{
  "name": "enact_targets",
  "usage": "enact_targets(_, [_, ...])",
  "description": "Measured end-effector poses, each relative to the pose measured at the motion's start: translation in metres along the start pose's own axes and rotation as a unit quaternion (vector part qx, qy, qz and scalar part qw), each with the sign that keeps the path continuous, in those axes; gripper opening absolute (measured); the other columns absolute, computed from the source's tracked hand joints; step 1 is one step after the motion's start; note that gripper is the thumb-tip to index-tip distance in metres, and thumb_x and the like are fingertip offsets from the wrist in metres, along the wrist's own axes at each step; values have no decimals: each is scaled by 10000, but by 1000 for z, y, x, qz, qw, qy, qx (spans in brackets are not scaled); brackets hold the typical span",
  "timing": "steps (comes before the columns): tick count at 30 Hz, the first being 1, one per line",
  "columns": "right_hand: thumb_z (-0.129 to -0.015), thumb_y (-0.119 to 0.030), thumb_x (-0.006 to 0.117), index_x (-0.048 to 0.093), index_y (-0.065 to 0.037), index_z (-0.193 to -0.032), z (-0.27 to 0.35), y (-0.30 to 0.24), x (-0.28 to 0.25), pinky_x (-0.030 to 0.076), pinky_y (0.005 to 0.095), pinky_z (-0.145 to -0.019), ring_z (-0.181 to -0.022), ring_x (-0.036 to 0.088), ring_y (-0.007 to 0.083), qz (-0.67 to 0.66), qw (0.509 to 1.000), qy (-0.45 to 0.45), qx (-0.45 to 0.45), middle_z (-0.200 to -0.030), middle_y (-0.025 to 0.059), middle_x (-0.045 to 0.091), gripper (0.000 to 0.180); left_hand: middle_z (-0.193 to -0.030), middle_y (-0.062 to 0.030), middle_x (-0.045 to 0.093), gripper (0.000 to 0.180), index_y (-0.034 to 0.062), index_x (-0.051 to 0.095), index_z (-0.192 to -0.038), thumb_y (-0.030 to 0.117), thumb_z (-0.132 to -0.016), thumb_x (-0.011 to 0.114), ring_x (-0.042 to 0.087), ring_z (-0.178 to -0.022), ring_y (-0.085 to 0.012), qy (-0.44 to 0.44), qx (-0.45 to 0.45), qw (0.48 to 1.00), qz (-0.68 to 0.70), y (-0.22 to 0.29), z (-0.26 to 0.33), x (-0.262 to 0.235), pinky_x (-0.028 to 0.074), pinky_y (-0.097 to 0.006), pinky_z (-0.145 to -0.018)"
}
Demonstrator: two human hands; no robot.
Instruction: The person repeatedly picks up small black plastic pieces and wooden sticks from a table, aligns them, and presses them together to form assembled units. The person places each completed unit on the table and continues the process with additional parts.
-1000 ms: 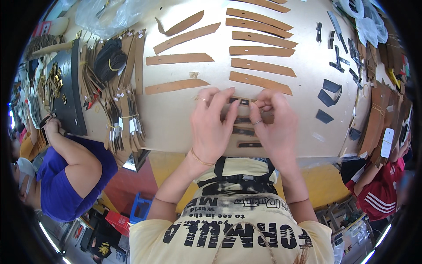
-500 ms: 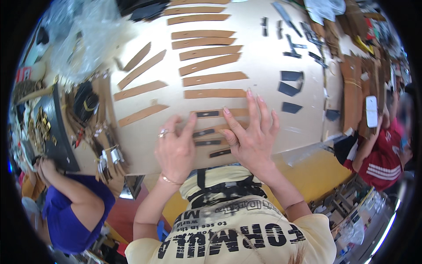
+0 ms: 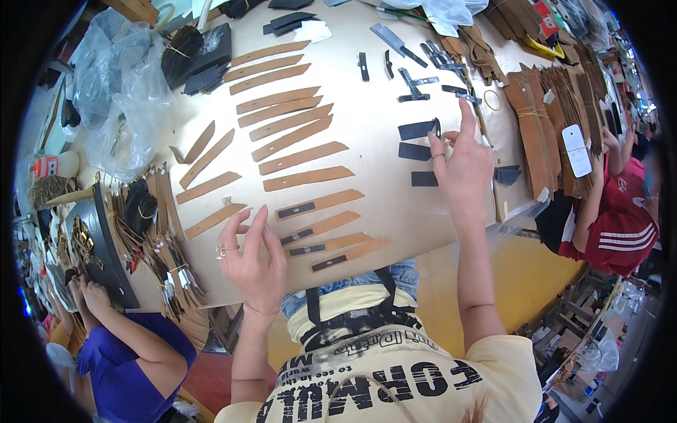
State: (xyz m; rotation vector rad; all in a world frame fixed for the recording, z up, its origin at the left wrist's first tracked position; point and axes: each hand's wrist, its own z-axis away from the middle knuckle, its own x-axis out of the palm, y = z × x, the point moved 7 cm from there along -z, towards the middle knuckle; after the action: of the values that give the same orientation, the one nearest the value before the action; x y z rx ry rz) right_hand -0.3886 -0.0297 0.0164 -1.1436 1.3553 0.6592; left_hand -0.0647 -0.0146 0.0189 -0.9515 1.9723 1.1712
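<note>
My right hand [image 3: 463, 169] is over the right part of the table, index finger stretched out and thumb apart. Its thumb side is at the right ends of several short black pieces [image 3: 415, 151]; whether it touches one I cannot tell. The fingertip points at a small black strip part [image 3: 462, 92]. My left hand [image 3: 252, 264], with rings on it, hovers near the table's front edge, fingers apart and nothing between them. Beside it lie several brown leather-like strips [image 3: 349, 199] with pointed ends, each bearing a black rectangle [image 3: 295, 209] at its left end.
Plain brown strips [image 3: 307, 156] run in a column up the table. More strips [image 3: 208, 186] lie at left. A black-handled blade-like tool [image 3: 397, 44] lies at the back. Bundled brown strips [image 3: 532, 127] are stacked right, plastic bags [image 3: 116, 92] left. Co-workers sit on both sides.
My right hand has left the strips and moved right to the black pieces. My left hand has drawn back to the left. The view has shifted, and the front strips are now uncovered.
</note>
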Motion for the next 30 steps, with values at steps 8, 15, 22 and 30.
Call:
enact_targets(8, [-809, -73, 654, 372, -37, -1457, -2, 28, -1, 506, 354, -854, -676, 678, 177, -112, 983, 36, 144, -742, 60, 715, 707, -1137, -100, 619, 363, 97, 719, -1113, -21, -771, 691, 602, -865, -232, -30, -1, 997, 77, 20, 5, 7, 495, -363, -753])
enact_targets(15, [-806, 48, 672, 245, -3, -1474, 24, -40, -10, 524, 287, -814, -807, 673, 149, -526, 823, -213, 24, -901, 90, 674, 794, -1140, -90, 625, 316, 20, 681, -1176, -2, -861, 682, 608, -844, -113, -167, -207, 839, 475, 20, -3, 25, 509, -246, -742])
enact_targets(22, [-833, 52, 701, 370, -16, -1377, 59, -139, 16, 497, 242, -848, -873, 647, 111, -453, 794, -380, -144, -906, 49, 668, 641, -889, -22, 678, 211, -30, 697, -1079, 37, -880, 713, 597, -782, -43, -179, -353, 726, 563, -2, 13, 39, 497, -207, -703])
enact_targets(30, [-898, 35, 658, 411, -28, -1294, 43, -153, 62, 478, 220, -739, -810, 611, 98, -480, 794, -370, -39, -880, 59, 640, 471, -871, -54, 641, 75, 51, 734, -894, 70, -822, 747, 588, -753, -164, -41, -247, 918, 308, -27, -9, 31, 450, -313, -662])
